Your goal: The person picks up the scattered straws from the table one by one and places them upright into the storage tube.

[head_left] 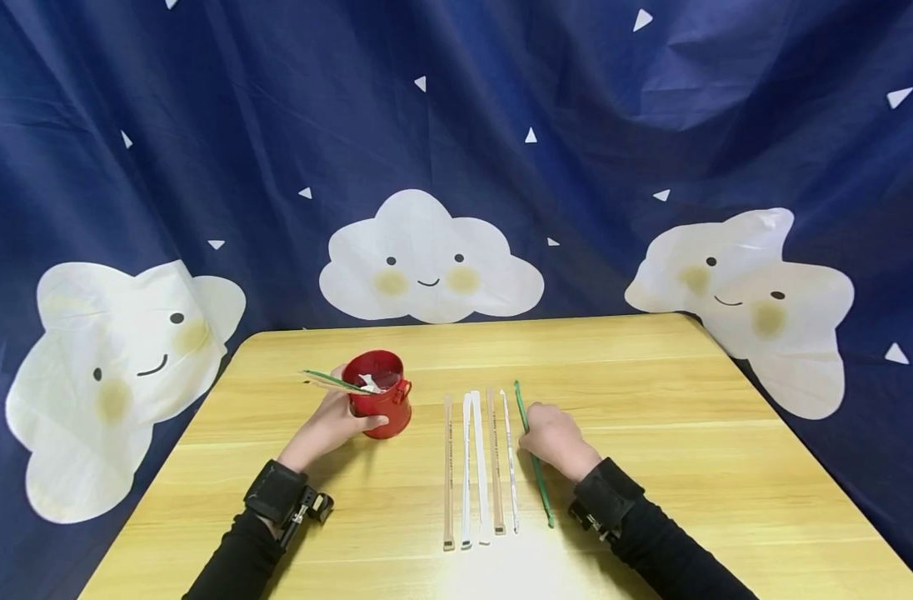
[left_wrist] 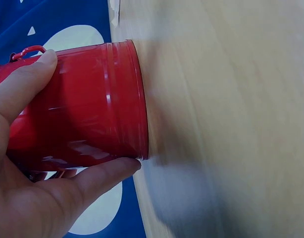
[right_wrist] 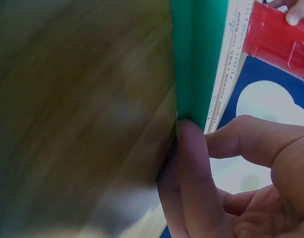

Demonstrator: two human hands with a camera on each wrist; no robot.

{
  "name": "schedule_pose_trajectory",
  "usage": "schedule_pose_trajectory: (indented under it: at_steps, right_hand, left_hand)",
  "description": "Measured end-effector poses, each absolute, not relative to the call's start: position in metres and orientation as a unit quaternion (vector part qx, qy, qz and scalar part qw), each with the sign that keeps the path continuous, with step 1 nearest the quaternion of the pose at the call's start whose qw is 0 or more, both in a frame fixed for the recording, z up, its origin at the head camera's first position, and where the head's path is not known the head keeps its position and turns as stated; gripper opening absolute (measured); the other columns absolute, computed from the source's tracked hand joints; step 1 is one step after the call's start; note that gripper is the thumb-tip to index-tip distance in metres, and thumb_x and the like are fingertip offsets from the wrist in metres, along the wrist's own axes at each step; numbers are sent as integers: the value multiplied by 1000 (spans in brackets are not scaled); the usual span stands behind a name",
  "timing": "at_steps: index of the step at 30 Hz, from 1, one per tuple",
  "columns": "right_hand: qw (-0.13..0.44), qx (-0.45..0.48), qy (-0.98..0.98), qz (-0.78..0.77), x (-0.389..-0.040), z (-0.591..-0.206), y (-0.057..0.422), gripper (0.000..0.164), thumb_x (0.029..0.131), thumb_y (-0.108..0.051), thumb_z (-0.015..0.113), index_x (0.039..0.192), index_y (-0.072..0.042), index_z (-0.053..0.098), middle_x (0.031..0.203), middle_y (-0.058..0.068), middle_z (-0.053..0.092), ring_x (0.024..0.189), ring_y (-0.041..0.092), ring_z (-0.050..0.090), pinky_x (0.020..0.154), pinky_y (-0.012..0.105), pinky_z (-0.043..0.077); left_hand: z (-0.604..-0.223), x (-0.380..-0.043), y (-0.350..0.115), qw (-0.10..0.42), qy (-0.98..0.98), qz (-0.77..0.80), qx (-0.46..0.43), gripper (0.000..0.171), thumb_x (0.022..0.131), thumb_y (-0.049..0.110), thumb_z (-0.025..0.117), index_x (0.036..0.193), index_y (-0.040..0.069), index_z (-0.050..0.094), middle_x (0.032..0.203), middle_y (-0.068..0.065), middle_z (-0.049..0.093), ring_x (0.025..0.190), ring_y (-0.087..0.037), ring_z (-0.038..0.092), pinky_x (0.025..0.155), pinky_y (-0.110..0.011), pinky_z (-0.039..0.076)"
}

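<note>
My left hand [head_left: 332, 425] grips a small red metal bucket [head_left: 385, 404], thumb on one side and fingers round the other. A green stick and a tan one [head_left: 329, 379] lean out over its rim, and something white shows inside. Whether the bucket's base touches the table is hard to tell. My right hand [head_left: 556, 437] pinches a long, thin green stick [head_left: 541, 483] near its middle. In the right wrist view, thumb and fingertips meet at the edge of this green stick [right_wrist: 199, 59], which lies close to the tabletop.
Left of the green stick, several slim sticks lie in a row, among them a white stick [head_left: 481, 467] and a tan one [head_left: 496, 467], some with printing. They rest on a wooden table [head_left: 689, 417]. Behind hangs a blue curtain [head_left: 576, 183] with clouds.
</note>
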State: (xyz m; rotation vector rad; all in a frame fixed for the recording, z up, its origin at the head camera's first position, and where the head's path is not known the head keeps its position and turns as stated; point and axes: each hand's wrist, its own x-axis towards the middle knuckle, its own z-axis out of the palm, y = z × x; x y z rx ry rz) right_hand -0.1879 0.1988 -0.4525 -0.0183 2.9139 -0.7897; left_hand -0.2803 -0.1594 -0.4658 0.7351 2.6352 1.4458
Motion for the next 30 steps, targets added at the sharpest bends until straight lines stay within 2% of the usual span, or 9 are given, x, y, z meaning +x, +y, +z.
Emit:
schedule_pose_trajectory:
  at_steps: [6, 19, 24, 27, 29, 30]
  right_hand:
    - [58, -11, 955, -291, -186, -452, 203, 34, 83, 3, 62, 60, -13, 42, 55, 3, 48, 43, 18, 51, 51, 24, 33]
    - [63, 3, 955, -289, -189, -451, 206, 35, 86, -2, 67, 61, -13, 46, 55, 3, 52, 46, 19, 61, 52, 25, 44]
    - [37, -12, 949, -312, -192, -442, 200, 37, 85, 0, 64, 61, -14, 41, 52, -3, 42, 45, 21, 61, 51, 23, 36]
    - [7, -26, 945, -327, -193, -434, 196, 25, 89, -2, 64, 71, -10, 47, 60, -3, 44, 45, 18, 57, 52, 24, 33]
    - [-11, -29, 941, -337, -193, -430, 193, 10, 89, -3, 64, 86, -5, 55, 71, -1, 51, 46, 15, 55, 52, 24, 38]
    - [-18, -30, 939, -343, -192, -429, 192, 9, 89, -3, 64, 94, -2, 57, 77, 1, 54, 46, 13, 55, 52, 25, 40]
  left_hand:
    - [-465, -280, -159, 20, 853, 465, 238, 88, 79, 24, 88, 150, 5, 40, 152, -20, 35, 135, -37, 43, 107, -60, 42]
    - [-465, -280, -155, 25, 848, 474, 235, 88, 79, 20, 88, 150, 5, 39, 151, -20, 36, 135, -38, 43, 107, -61, 43]
    - [-464, -281, -156, 22, 854, 464, 235, 89, 79, 22, 88, 151, 4, 38, 151, -20, 36, 134, -38, 43, 106, -61, 44]
    - [-464, -282, -156, 19, 856, 462, 233, 88, 79, 22, 87, 150, 4, 39, 151, -21, 36, 134, -39, 43, 106, -61, 43]
    - [-465, -281, -157, 19, 854, 465, 233, 88, 79, 22, 88, 150, 4, 39, 151, -21, 36, 135, -39, 43, 107, -62, 42]
    - [-466, -281, -158, 20, 853, 466, 232, 88, 79, 22, 88, 150, 4, 39, 151, -21, 36, 135, -39, 43, 107, -62, 42]
